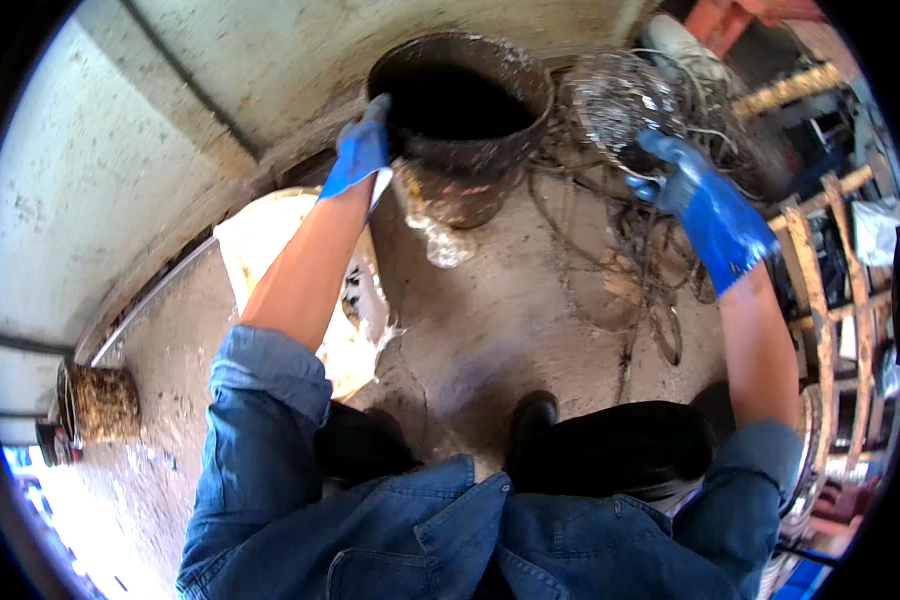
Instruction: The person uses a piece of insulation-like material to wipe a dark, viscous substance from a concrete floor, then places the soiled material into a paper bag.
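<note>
My left hand [364, 150], in a blue rubber-coated glove, is at the left rim of a large dark bucket [470, 160]. Its fingers close over that rim. The bucket stands against the wall, its inside black and its outer side crusted with grime. At the right, my other gloved hand, the right one [682, 180], holds the lower right edge of a round, silvery, tilted vessel [610, 100] with a crinkled, shiny inside. Fingers and thumb sit on either side of that edge. What lies inside the bucket is too dark to tell.
A white sack or bucket [260, 235] with dark specks stands beneath my left forearm. Tangled ropes or hoses [660, 290] lie on the floor below the silvery vessel. Clear plastic [448, 243] lies by the bucket's foot. A wooden rack [830, 300] lines the right; a stained pail [100, 402] stands far left.
</note>
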Demonstrator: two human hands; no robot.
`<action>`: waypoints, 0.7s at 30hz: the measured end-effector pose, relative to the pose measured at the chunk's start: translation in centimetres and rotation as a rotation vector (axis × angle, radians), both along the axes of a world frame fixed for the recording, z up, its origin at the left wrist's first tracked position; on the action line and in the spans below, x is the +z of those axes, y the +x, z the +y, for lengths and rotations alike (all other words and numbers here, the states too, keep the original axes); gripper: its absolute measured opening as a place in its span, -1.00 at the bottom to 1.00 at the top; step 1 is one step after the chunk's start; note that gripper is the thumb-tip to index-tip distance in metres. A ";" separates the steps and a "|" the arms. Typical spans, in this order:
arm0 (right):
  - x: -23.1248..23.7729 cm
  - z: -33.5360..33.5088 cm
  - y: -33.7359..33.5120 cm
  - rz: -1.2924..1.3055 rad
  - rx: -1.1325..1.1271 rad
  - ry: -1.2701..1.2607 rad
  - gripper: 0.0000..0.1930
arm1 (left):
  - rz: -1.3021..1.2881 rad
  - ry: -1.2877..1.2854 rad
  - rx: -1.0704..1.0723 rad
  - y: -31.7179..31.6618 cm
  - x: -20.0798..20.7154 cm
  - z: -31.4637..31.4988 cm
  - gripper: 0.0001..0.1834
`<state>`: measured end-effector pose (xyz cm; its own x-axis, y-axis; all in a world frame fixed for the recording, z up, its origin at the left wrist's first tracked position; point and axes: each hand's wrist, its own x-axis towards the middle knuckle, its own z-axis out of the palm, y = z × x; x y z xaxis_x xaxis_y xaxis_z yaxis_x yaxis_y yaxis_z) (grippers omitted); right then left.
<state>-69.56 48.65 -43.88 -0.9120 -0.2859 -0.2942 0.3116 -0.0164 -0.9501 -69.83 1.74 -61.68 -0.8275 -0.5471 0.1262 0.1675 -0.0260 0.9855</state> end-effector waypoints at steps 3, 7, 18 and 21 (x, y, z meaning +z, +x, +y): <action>-0.9 6.1 1.1 -0.093 -0.009 0.041 -0.65 | -0.230 0.476 -0.288 4.2 7.4 9.5 -0.28; -0.9 -0.3 6.2 -0.129 0.057 0.110 -0.63 | -0.198 -0.287 -0.139 9.7 6.3 0.7 -0.23; -10.7 -18.1 11.7 -0.073 0.577 0.460 -0.59 | -1.343 -1.137 -0.139 24.6 -9.1 1.0 0.03; -14.5 -21.9 12.0 -0.114 0.482 0.499 -0.64 | -1.463 -1.138 -0.245 24.0 -9.1 -2.4 -0.38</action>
<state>-57.53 26.76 -58.37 -0.6733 -0.4562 -0.5818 0.2727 0.5781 -0.7690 -45.80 -0.68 -70.77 -0.6402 -0.5889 -0.4932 -0.6236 0.7734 -0.1139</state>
